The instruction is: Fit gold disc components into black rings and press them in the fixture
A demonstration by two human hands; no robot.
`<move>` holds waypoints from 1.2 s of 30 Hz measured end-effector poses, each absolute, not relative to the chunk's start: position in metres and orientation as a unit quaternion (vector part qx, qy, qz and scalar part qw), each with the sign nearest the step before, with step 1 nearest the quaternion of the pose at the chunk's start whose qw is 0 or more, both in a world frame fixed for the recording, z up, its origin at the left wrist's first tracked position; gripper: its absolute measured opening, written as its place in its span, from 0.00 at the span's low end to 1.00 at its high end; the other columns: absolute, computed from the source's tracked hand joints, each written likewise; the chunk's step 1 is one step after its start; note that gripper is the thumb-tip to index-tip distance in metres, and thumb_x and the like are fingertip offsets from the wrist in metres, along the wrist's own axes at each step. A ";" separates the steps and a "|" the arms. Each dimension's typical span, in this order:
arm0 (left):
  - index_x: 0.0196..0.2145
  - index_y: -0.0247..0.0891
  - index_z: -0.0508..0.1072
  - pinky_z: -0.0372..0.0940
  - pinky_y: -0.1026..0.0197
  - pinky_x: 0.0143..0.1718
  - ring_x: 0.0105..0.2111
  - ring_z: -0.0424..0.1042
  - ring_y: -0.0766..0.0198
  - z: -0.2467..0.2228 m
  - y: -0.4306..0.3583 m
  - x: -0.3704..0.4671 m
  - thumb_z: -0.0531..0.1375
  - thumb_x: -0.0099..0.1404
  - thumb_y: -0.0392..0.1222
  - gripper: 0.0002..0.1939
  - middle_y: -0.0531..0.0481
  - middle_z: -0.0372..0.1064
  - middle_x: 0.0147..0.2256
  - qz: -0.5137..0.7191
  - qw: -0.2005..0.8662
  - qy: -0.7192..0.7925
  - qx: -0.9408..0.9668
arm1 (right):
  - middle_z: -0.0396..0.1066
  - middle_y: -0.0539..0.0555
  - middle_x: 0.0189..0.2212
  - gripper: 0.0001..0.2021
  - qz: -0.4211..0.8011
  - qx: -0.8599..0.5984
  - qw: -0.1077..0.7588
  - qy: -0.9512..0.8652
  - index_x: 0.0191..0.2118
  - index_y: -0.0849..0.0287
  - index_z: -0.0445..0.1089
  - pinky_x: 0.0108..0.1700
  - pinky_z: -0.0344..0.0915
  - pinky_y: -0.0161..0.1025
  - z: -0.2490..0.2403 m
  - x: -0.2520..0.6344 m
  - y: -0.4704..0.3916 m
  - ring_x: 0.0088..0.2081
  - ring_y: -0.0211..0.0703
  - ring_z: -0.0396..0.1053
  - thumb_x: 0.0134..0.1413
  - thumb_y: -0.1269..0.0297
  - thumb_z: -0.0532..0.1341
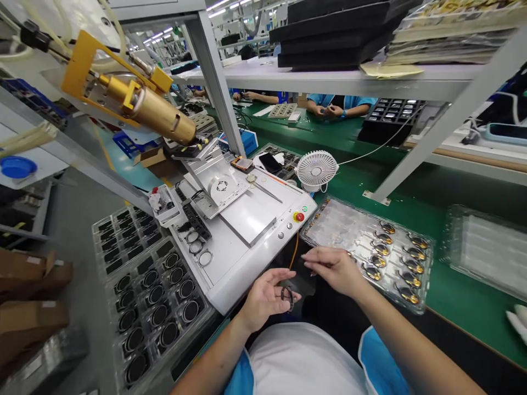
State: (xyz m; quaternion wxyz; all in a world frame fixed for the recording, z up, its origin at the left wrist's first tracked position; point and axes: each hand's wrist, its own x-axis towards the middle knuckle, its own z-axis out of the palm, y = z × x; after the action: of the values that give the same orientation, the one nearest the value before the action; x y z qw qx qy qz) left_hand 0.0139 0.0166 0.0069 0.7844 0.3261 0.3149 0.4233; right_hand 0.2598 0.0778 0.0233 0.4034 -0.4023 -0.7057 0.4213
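My left hand (pixel 267 296) is low in the middle of the view, fingers pinched on a small dark ring part (pixel 287 297). My right hand (pixel 335 267) hovers just above and to the right of it, fingers curled together; whether it holds something small I cannot tell. Both hands are at the front edge of a white machine (pixel 247 230) with a red button (pixel 299 216). A clear blister tray (pixel 370 249) with several gold-coloured parts lies right of my right hand.
A tray of black rings (pixel 156 307) sits at the left. A gold cylinder tool (pixel 156 112) hangs above the machine. A small white fan (pixel 316 171) stands on the green table. Another clear tray (pixel 489 249) lies far right. Other people's hands (pixel 329 111) work across the table.
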 end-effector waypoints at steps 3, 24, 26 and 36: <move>0.54 0.42 0.76 0.72 0.56 0.43 0.40 0.81 0.55 0.016 0.023 0.011 0.80 0.44 0.43 0.39 0.40 0.75 0.52 0.403 0.805 0.280 0.333 | 0.77 0.56 0.35 0.08 0.401 -0.330 0.425 -0.742 0.38 0.56 0.80 0.32 0.72 0.37 0.034 0.232 0.067 0.31 0.42 0.75 0.65 0.66 0.62; 0.66 0.43 0.63 0.74 0.50 0.50 0.48 0.79 0.49 0.010 -0.010 -0.024 0.76 0.53 0.41 0.47 0.31 0.58 0.68 0.517 0.580 0.435 0.455 | 0.67 0.45 0.16 0.18 0.488 -0.572 0.403 -0.522 0.35 0.55 0.63 0.18 0.58 0.34 0.027 0.167 0.143 0.16 0.40 0.64 0.54 0.47 0.67; 0.68 0.46 0.61 0.74 0.47 0.52 0.49 0.79 0.48 0.007 -0.016 -0.019 0.75 0.53 0.38 0.48 0.33 0.44 0.73 0.491 0.520 0.476 0.512 | 0.74 0.52 0.24 0.21 0.558 -0.507 0.390 -0.529 0.36 0.57 0.68 0.21 0.65 0.36 0.022 0.166 0.105 0.24 0.44 0.72 0.54 0.43 0.67; 0.66 0.45 0.65 0.74 0.43 0.55 0.51 0.78 0.43 0.020 -0.001 0.004 0.74 0.54 0.38 0.44 0.34 0.41 0.74 0.422 0.498 0.425 0.627 | 0.80 0.57 0.33 0.25 0.708 -0.417 0.426 -0.379 0.41 0.59 0.79 0.39 0.76 0.44 0.033 0.172 0.070 0.34 0.48 0.78 0.44 0.44 0.75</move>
State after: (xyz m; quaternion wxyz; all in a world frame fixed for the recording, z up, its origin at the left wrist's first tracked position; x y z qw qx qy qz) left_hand 0.0042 -0.0008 0.0199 0.4981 0.6272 0.4251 0.4216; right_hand 0.1725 0.0700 0.0328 0.4264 -0.4170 -0.3786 0.7078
